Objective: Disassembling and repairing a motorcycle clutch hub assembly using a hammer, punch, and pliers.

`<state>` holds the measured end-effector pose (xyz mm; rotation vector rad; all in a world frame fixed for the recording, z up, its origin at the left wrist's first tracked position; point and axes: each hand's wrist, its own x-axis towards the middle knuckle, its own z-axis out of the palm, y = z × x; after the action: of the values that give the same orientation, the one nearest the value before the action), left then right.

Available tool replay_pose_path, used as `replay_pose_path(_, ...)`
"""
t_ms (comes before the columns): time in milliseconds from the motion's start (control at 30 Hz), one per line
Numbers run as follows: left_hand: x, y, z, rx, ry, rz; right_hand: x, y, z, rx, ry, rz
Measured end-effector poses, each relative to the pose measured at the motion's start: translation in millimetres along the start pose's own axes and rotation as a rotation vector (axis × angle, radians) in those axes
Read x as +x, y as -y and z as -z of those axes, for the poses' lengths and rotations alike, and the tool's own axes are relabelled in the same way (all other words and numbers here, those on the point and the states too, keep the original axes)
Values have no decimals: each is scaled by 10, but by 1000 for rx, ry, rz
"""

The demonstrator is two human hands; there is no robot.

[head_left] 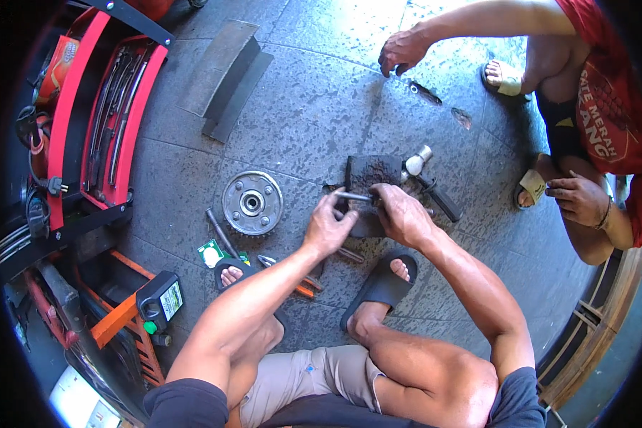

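Observation:
My left hand (328, 227) is closed, pinching a short dark metal rod (354, 196) between thumb and fingers. At the rod's other end my right hand (405, 217) has its fingers curled round; its grip is partly hidden. Both hands are above a dark, worn metal block (373, 170) on the floor. A hammer (441, 196) with a metal head lies just right of the block. To the left, a round toothed metal hub (252, 203) with a central hole lies flat.
A co-worker's hand (404, 50) reaches over the floor near slots (426, 93). A folded metal plate (228, 78) lies far left. Beside it stands a red tool rack (114, 121). A long metal bar (222, 234), pliers (303, 289) and a black bottle (160, 301) are nearer.

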<state>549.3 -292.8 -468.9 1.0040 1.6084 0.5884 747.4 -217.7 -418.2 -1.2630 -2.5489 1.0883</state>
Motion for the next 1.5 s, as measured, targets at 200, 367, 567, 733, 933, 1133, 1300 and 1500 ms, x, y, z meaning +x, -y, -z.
replay_pose_path(200, 48, 29, 115, -66, -79, -127, -27, -93, -121, -38, -170, 90)
replay_pose_path(367, 126, -11, 124, 44, -130, -167, -47, -143, -189, -51, -189, 36)
replay_pose_path(567, 182, -20, 126, 55, -144, -178, -84, -140, -236, -52, -262, -51)
replay_pose_path(733, 147, 3, 142, 76, -159, -224, -176, -156, -122, -81, -420, -89)
replay_pose_path(933, -297, 256, 235, 207, -332, -332, -614, -126, -60, 194, -525, -427)
replay_pose_path(1133, -604, 265, 126, 818, 126, -928, -633, -250, -133, -238, -688, -446)
replay_pose_path(1300, -481, 389, 5, 906, 348, -802, -450, -724, 128, -395, -260, -632)
replay_pose_path(1500, -490, 139, 245, 397, 287, -416, -688, -765, 407, -272, -111, -512)
